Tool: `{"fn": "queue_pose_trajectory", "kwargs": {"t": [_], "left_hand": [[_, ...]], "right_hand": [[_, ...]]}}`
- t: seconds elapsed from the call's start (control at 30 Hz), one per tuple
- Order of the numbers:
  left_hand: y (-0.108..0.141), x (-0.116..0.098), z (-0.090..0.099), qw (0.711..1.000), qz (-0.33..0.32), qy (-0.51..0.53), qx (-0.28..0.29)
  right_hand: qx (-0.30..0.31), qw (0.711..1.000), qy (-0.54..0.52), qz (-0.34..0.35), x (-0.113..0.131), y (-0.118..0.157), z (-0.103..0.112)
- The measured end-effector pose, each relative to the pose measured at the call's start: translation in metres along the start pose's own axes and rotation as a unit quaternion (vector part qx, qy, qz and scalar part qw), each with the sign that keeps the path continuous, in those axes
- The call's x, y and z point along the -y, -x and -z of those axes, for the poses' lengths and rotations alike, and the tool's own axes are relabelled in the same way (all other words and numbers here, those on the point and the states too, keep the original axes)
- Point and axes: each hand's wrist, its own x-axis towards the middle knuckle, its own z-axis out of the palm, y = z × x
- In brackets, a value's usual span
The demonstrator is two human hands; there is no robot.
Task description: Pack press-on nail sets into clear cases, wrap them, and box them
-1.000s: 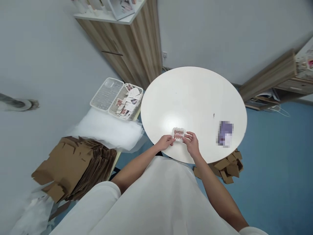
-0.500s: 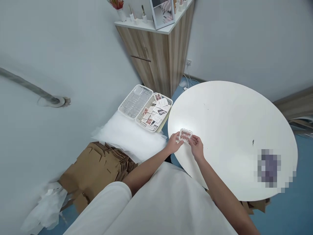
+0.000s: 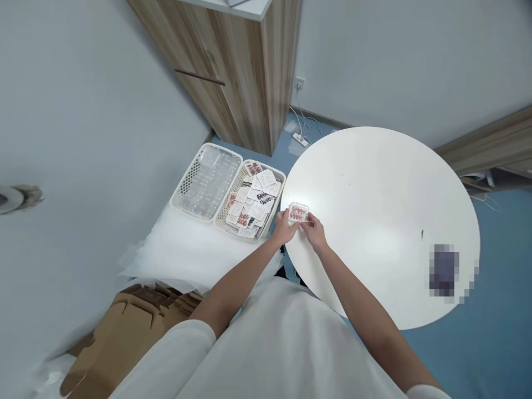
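Note:
Over the near left edge of the white round table [image 3: 374, 183], I hold a small clear plastic case [image 3: 298, 212] with rows of reddish false nails showing through it. My left hand [image 3: 285, 227] is closed on its left side, the thumb along the lower edge. Fingers of my right hand [image 3: 315, 230] pinch its lower right corner. To the left, a white basket [image 3: 284, 185] is filled with loose cards [image 3: 261, 194], some with nail pictures and some with print. Beside it, another white basket [image 3: 182, 194] contains clear plastic cases [image 3: 211, 177].
Both baskets rest on a stack of white sheets [image 3: 166, 244]. Folded brown cardboard [image 3: 120, 338] lies at lower left. A wooden cabinet [image 3: 241, 83] stands beyond, with a power strip [image 3: 300, 139] and cables on the floor. A blurred-out purple patch [image 3: 444, 270] is on the table's right.
My view has tipped down and shifted, so the cabinet top is mostly out of frame. The case now faces up flatter in my hands, its reddish nails plainer to see.

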Motion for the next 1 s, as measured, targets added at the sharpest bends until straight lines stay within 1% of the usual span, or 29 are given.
{"fn": "queue_pose_trajectory", "kwargs": {"t": [0.13, 0.3, 0.43, 0.57, 0.83, 1.0], "left_hand": [[-0.009, 0.001, 0.003, 1.000, -0.017, -0.017, 0.019], [-0.013, 0.005, 0.005, 0.998, -0.021, -0.030, 0.043], [-0.015, 0.010, 0.005, 0.997, -0.018, -0.053, 0.057], [-0.017, 0.013, 0.005, 0.994, -0.034, -0.081, 0.061], [-0.009, 0.005, 0.003, 0.993, -0.039, -0.103, 0.044], [-0.006, 0.004, 0.004, 0.996, -0.014, -0.076, 0.034]], "right_hand": [[0.012, 0.999, 0.020, 0.035, 0.003, -0.010, -0.004], [-0.006, 0.997, 0.052, 0.053, -0.003, -0.016, -0.006], [-0.016, 0.996, 0.087, 0.034, -0.012, -0.018, -0.006], [-0.022, 0.995, 0.100, 0.009, -0.017, -0.019, -0.005], [-0.014, 0.995, 0.094, -0.011, -0.013, -0.015, -0.003], [0.011, 0.996, 0.076, -0.040, -0.010, -0.011, 0.002]]}}
